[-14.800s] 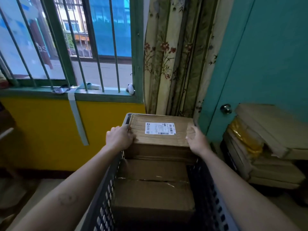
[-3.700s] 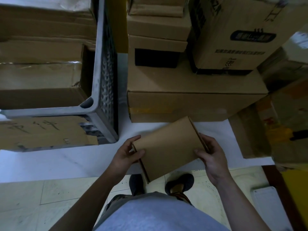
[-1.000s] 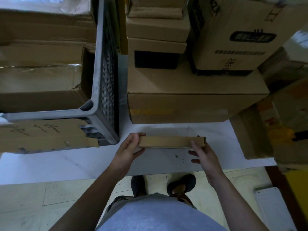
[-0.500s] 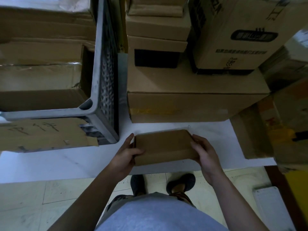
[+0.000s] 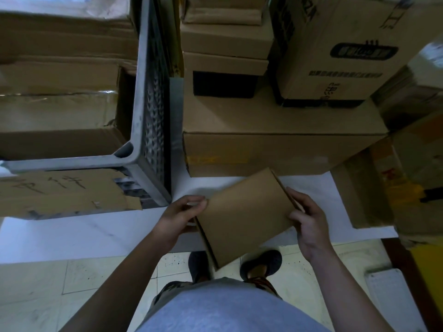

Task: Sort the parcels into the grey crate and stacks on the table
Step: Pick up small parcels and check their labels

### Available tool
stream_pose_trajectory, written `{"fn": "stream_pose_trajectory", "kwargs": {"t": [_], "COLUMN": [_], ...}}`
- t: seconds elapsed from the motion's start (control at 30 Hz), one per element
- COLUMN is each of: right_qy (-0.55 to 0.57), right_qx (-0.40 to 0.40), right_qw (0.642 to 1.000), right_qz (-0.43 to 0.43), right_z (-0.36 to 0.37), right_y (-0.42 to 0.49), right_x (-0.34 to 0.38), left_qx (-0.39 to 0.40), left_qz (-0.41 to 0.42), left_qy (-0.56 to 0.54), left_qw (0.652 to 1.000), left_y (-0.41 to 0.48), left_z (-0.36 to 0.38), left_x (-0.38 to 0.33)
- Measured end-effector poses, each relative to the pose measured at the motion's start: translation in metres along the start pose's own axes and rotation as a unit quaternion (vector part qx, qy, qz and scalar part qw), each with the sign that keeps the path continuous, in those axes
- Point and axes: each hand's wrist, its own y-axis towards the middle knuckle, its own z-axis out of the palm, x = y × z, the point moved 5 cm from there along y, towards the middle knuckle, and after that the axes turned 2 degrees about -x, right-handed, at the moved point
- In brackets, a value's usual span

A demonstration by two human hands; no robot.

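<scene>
Head view: parcel held broad face up; long axis tilted diagonally.

We look straight down in dim light. A white table runs across the middle, its near edge facing us. Below it we see a floor of pale cream tiles with thin grout lines and dark speckles. At the lower right a dark brown strip borders a bright yellow surface, and a flat pale grey panel lies on the tiles.
</scene>
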Motion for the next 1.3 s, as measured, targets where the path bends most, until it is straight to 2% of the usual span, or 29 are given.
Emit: {"fn": "stream_pose_trajectory", "kwargs": {"t": [0.13, 0.23, 0.33, 0.43, 0.5, 0.63, 0.77, 0.93, 1.1, 1.3], "right_qy": [0.078, 0.141, 0.102, 0.028, -0.010, -0.056, -0.120, -0.126, -0.176, -0.237], "right_qx": [-0.025, -0.058, -0.054, -0.004, 0.041, 0.074, 0.076, 0.084, 0.090, 0.124], "right_qw": [0.997, 0.988, 0.991, 0.990, 0.989, 0.991, 0.990, 0.988, 0.976, 0.953], "right_qz": [0.003, 0.029, 0.074, 0.139, 0.140, 0.096, 0.027, -0.025, -0.092, -0.141], "right_z": [-0.002, -0.002, 0.000, 0.006, 0.010, 0.015, 0.021, 0.027, 0.030, 0.036], "right_y": [0.003, 0.004, 0.006, 0.001, -0.003, -0.009, -0.010, -0.008, -0.011, -0.020], "right_x": [0.003, 0.002, -0.007, -0.020, -0.025, -0.023, -0.011, 0.001, 0.007, 0.015], "left_qx": [0.051, 0.092, 0.122, 0.124, 0.129, 0.122, 0.097, 0.074, 0.138, 0.100], "left_qz": [0.023, 0.032, 0.048, 0.060, 0.061, 0.045, 0.073, 0.102, 0.139, 0.047], "left_qy": [0.093, 0.103, 0.095, 0.107, 0.126, 0.155, 0.194, 0.187, 0.073, -0.006], "left_qw": [0.994, 0.990, 0.987, 0.985, 0.982, 0.979, 0.974, 0.974, 0.978, 0.994], "left_y": [0.003, 0.004, 0.000, -0.001, -0.001, -0.002, 0.001, 0.000, -0.012, -0.008], "left_z": [0.006, 0.011, 0.021, 0.027, 0.029, 0.029, 0.028, 0.027, 0.027, 0.029], "left_x": [-0.004, -0.003, -0.004, -0.002, 0.002, 0.004, -0.002, -0.008, -0.013, -0.010]}}
